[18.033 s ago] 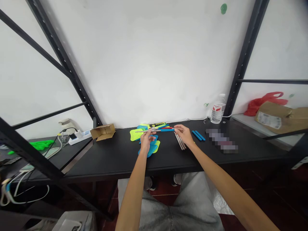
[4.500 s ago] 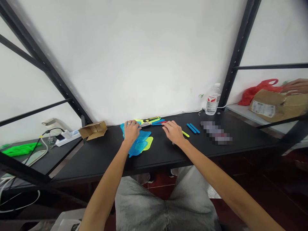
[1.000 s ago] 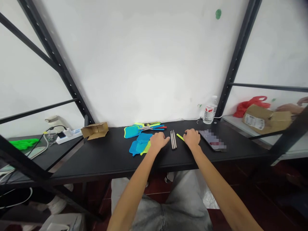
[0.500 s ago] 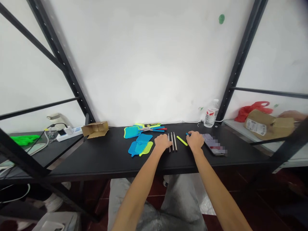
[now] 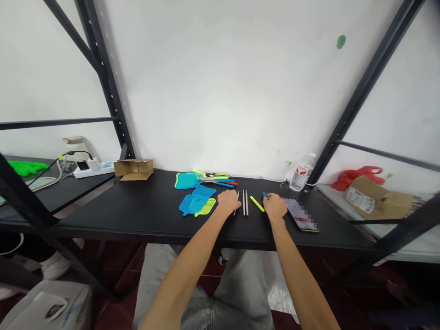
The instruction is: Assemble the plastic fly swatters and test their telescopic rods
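My left hand point(image 5: 227, 200) is closed on a thin metal rod point(image 5: 237, 198), which tilts slightly near the tabletop. Two more metal rods point(image 5: 245, 204) lie side by side just to its right. My right hand point(image 5: 275, 207) has its fingers curled round a blue handle point(image 5: 264, 195), of which only the far end shows. Between the hands lies a yellow handle point(image 5: 257, 204). Left of my left hand are loose fly swatter heads, blue point(image 5: 189, 204) and yellow-green point(image 5: 206, 207). Behind them lies a pile of assembled fly swatters point(image 5: 187, 180) with blue, red and yellow handles.
A phone point(image 5: 300, 214) lies right of my right hand on the black table point(image 5: 137, 220). Farther back stands a water bottle point(image 5: 302, 172). An open cardboard box point(image 5: 134, 170) sits at the left rear. Black metal posts point(image 5: 110, 87) frame both sides, and a power strip point(image 5: 94, 169) is at left.
The camera view has tilted. My left hand has shifted the rod a little left, away from the other two. My right hand still grips the blue handle.
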### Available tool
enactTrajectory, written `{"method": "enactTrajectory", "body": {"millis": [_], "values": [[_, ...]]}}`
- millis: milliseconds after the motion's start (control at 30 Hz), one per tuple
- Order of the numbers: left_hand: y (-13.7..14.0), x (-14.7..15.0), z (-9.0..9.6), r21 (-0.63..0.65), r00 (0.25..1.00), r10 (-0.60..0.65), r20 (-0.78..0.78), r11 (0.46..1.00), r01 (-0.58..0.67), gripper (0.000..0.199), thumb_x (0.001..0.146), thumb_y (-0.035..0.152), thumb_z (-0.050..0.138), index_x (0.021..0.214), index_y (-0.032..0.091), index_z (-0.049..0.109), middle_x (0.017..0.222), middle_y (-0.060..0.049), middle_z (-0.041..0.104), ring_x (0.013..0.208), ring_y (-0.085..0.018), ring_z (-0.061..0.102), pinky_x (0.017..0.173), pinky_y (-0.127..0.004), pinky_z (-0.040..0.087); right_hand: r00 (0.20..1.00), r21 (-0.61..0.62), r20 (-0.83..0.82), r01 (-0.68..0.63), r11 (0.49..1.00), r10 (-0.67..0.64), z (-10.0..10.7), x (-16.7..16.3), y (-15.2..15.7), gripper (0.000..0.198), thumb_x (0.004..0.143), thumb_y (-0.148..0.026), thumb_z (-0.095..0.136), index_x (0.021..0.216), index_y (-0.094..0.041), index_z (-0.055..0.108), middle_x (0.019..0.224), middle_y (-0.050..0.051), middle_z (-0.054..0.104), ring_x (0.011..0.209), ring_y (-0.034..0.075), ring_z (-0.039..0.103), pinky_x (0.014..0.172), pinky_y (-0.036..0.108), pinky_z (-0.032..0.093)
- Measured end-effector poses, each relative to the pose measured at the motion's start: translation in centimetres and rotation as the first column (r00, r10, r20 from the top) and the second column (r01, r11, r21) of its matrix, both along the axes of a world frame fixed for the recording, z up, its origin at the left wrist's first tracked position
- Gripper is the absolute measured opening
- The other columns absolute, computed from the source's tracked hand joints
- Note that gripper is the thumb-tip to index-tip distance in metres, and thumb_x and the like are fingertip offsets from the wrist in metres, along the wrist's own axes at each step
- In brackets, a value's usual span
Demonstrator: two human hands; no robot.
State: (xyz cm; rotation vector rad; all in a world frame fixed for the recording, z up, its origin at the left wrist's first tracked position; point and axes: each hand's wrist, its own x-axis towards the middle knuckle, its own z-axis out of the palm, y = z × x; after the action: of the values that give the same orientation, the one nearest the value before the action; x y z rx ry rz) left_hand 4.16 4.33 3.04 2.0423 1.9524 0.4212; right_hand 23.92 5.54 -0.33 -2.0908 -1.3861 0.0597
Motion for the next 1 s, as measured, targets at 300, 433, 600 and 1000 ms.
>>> {"method": "enactTrajectory", "body": {"millis": [300, 433, 600, 1000], "values": [[0.2, -1.7, -1.4, 0.046, 0.997, 0.039, 0.068, 0.998, -0.042, 0.028, 0.078, 0.044, 0.061, 0.080, 0.018, 0.072, 0.095, -0.017, 0.074, 0.100, -0.033, 0.069, 0.079, -0.037, 0.051, 0.948, 0.207, -0.315, 0.122, 0.971, -0.051, 0.1, 0.5, 0.1, 0.034, 0.087, -0.028, 0.051, 0.112, -0.019, 0.073, 0.108, 0.014, 0.073, 0.105, 0.032, 0.066, 0.090, 0.042, 0.048], [0.3, -2.6, -2.5, 0.099, 0.982, 0.017, 0.189, 0.994, -0.037, 0.036, 0.083, 0.043, 0.053, 0.062, 0.019, 0.067, 0.074, -0.011, 0.072, 0.082, -0.025, 0.070, 0.070, -0.029, 0.049, 0.954, 0.198, -0.301, 0.048, 0.979, 0.014, -0.6, 0.8, 0.8, 0.033, 0.086, -0.027, 0.052, 0.110, -0.018, 0.074, 0.106, 0.013, 0.074, 0.102, 0.031, 0.067, 0.090, 0.041, 0.048], [0.3, -3.3, -3.2, 0.112, 0.917, -0.008, 0.399, 0.993, -0.040, 0.036, 0.086, 0.040, 0.049, 0.064, 0.018, 0.067, 0.063, -0.005, 0.069, 0.063, -0.018, 0.067, 0.061, -0.024, 0.045, 0.946, 0.203, -0.306, -0.047, 0.978, 0.109, -1.2, 0.8, 1.4, 0.033, 0.086, -0.028, 0.052, 0.109, -0.017, 0.074, 0.104, 0.011, 0.075, 0.100, 0.028, 0.068, 0.091, 0.037, 0.048], [0.2, -3.5, -3.9, 0.099, 0.785, 0.008, 0.620, 0.991, -0.088, 0.018, 0.085, 0.031, 0.054, 0.079, 0.017, 0.065, 0.066, -0.002, 0.070, 0.054, -0.014, 0.067, 0.058, -0.022, 0.048, 0.967, 0.262, -0.187, -0.123, 0.957, 0.175, -0.7, -0.9, 0.3, 0.036, 0.087, -0.028, 0.047, 0.112, -0.015, 0.070, 0.102, 0.011, 0.075, 0.097, 0.026, 0.068, 0.090, 0.034, 0.047]]}}
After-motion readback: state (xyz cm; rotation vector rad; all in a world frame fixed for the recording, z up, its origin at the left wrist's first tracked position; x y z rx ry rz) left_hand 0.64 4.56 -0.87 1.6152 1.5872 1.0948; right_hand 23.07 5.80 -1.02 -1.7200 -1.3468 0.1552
